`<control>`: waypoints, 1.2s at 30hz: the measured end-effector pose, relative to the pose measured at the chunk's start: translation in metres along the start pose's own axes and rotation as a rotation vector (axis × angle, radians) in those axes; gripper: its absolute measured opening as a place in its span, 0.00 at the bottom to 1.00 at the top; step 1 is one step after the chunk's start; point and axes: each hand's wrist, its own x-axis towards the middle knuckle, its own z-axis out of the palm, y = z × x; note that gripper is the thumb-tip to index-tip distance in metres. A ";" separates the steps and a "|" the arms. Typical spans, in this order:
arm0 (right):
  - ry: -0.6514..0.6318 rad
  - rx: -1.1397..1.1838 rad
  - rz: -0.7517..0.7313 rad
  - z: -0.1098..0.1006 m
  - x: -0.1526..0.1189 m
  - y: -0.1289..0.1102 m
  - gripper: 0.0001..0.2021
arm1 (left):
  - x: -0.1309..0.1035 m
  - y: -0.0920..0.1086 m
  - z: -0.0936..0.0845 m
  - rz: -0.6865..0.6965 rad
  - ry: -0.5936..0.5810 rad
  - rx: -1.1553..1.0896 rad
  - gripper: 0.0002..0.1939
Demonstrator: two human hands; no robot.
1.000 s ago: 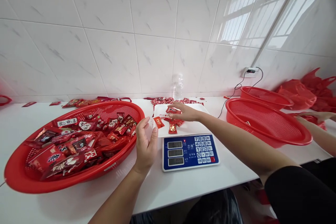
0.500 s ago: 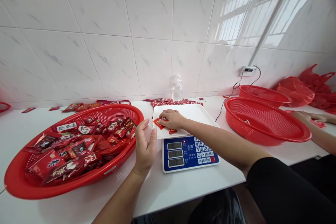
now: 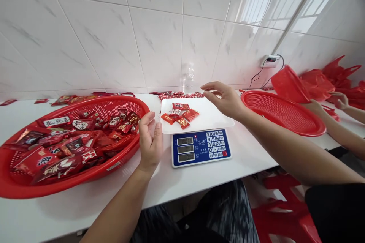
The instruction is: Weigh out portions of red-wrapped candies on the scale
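Several small red packets (image 3: 190,114) lie together on the left half of the white tray (image 3: 209,115) of a blue digital scale (image 3: 202,148). My left hand (image 3: 151,138) is open at the tray's left edge, thumb up and fingers a little curled, holding nothing. Above the tray's right side hovers my right hand (image 3: 224,98), open and clear of the packets, fingers stretched toward the left. Left of my left hand stands a big red perforated basket (image 3: 94,180) full of red wrapped packets (image 3: 45,161).
Another red perforated basket (image 3: 285,123) stands on the right. Beyond it a co-worker's hands (image 3: 315,108) hold a tilted red basket (image 3: 291,83) near red plastic bags (image 3: 339,74). A clear bottle (image 3: 188,78) and small packets (image 3: 182,95) sit by the wall.
My right hand has let go of the packets and moved up and right off them. The co-worker's far red basket is now lifted and tilted. The view has tipped down slightly.
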 end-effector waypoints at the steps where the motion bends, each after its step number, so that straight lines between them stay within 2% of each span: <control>1: 0.007 -0.023 -0.011 -0.005 -0.005 -0.001 0.11 | 0.000 0.000 0.001 0.001 -0.001 -0.008 0.18; 4: 0.013 -0.082 -0.023 -0.013 -0.013 0.000 0.11 | -0.001 -0.002 0.002 0.003 -0.005 -0.018 0.18; 8: -0.004 -0.092 -0.006 -0.012 -0.016 0.005 0.10 | -0.001 -0.005 0.002 0.001 0.002 -0.002 0.18; 16: -0.070 -0.087 0.024 0.002 -0.020 0.008 0.11 | 0.001 -0.004 0.000 -0.036 -0.011 0.039 0.18; 22: -0.189 -0.156 0.063 0.016 -0.017 0.015 0.11 | 0.001 -0.002 -0.001 -0.052 -0.002 0.022 0.18; 26: -0.313 -0.181 0.127 0.036 -0.013 0.021 0.15 | 0.000 -0.002 -0.002 -0.049 0.006 0.030 0.18; 28: -0.414 -0.207 0.129 0.051 -0.008 0.022 0.21 | 0.000 -0.001 -0.003 -0.055 0.008 0.038 0.18; 32: -0.604 -0.329 0.122 0.089 0.008 0.022 0.38 | 0.001 -0.001 -0.004 -0.058 0.006 0.047 0.18; 36: -0.686 -0.408 0.116 0.125 0.019 0.024 0.41 | 0.003 -0.002 -0.005 -0.081 0.012 0.046 0.18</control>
